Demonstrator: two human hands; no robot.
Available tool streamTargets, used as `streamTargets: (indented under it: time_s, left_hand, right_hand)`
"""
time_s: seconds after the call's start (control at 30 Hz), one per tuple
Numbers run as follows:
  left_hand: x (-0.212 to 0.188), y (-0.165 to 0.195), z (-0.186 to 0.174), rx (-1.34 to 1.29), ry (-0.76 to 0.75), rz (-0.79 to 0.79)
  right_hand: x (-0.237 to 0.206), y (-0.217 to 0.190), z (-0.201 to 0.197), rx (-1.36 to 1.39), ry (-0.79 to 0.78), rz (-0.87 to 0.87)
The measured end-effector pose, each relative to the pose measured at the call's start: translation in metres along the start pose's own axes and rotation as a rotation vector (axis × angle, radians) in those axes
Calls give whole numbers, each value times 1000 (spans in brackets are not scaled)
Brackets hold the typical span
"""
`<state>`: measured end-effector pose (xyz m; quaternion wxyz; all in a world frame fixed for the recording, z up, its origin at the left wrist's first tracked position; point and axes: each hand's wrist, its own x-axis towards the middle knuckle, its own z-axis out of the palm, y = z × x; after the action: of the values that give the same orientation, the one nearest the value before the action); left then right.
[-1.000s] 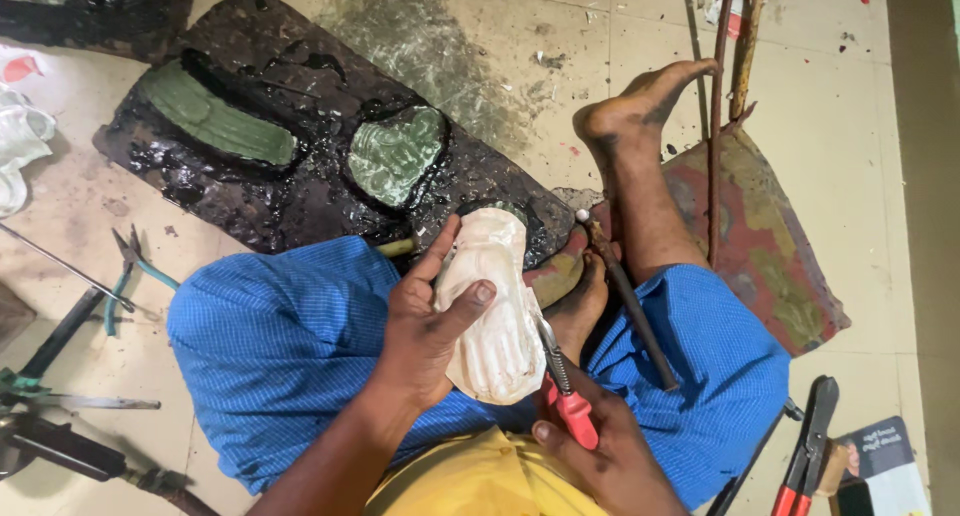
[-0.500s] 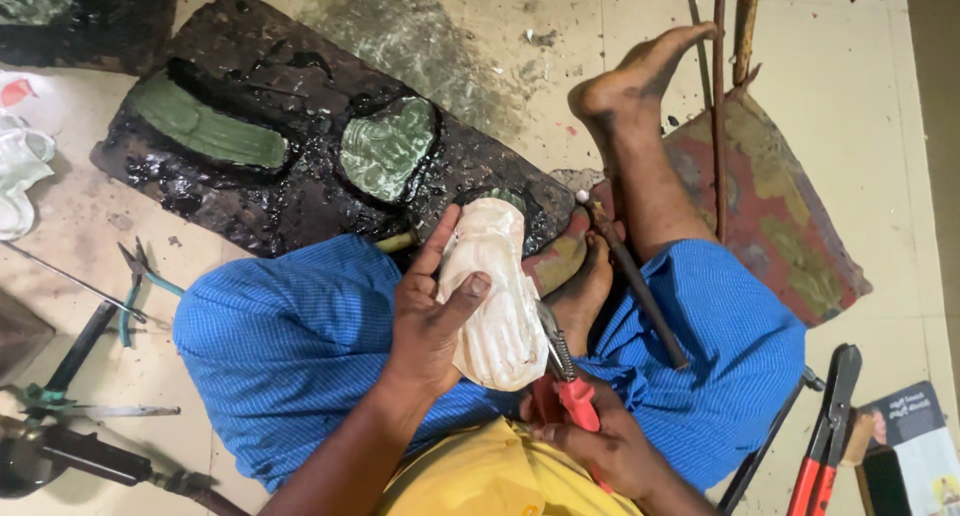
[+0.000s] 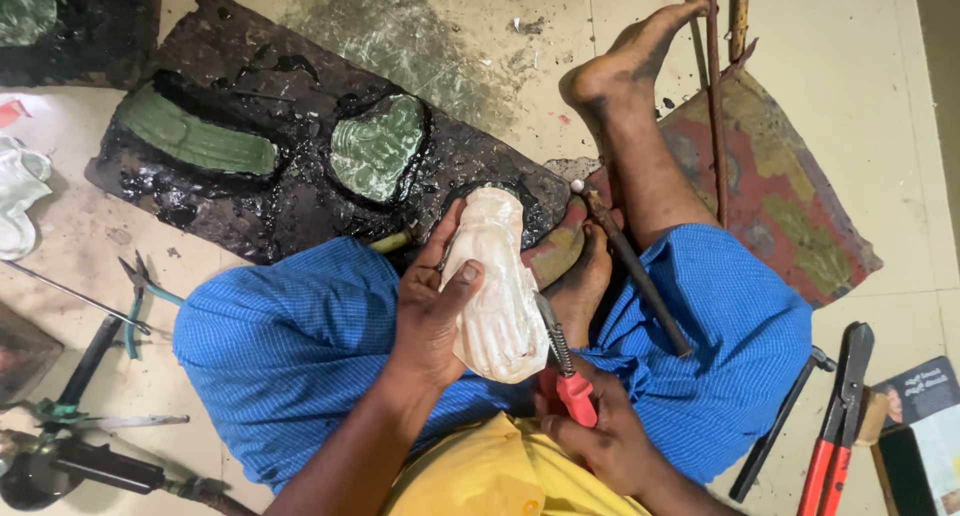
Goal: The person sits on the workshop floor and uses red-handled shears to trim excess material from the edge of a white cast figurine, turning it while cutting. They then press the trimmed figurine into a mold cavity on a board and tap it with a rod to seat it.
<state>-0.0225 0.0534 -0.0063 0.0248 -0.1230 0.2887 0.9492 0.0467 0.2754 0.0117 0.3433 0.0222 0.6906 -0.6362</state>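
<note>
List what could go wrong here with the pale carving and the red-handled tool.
1. The left hand holds the pale carving right beside the red-handled tool that the right hand works; a slip might cut its fingers.
2. The bare foot lies just past the carving, in the tool's path.
3. The carving rests on the lap, unclamped, so it may shift or crack.

A black pitch-covered slab (image 3: 300, 191) on the floor holds two green embossed metal pieces (image 3: 377, 148). Red-handled cutters (image 3: 838, 426) lie at right beside a patterned cushion (image 3: 775, 191). Teal-handled pliers (image 3: 135, 296) lie at left.
</note>
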Motion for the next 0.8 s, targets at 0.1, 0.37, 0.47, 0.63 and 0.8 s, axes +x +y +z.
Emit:
streamTargets:
  time_s: [0.1, 0.37, 0.47, 0.63, 0.8]
  left_hand:
    - [4, -2, 3, -29, -2, 0]
    - [10, 0, 7, 12, 14, -1]
    - [7, 1, 4, 82, 51, -16]
    - [2, 6, 0, 100, 90, -46]
    - [-2, 10, -3, 124, 110, -88]
  right_hand:
    - [5, 10, -1, -22, 15, -193]
    - [18, 25, 0, 112, 92, -85]
    - [14, 15, -1, -38, 86, -118]
    - [9, -5, 3, 13, 53, 12]
    - [7, -13, 6, 43, 57, 79]
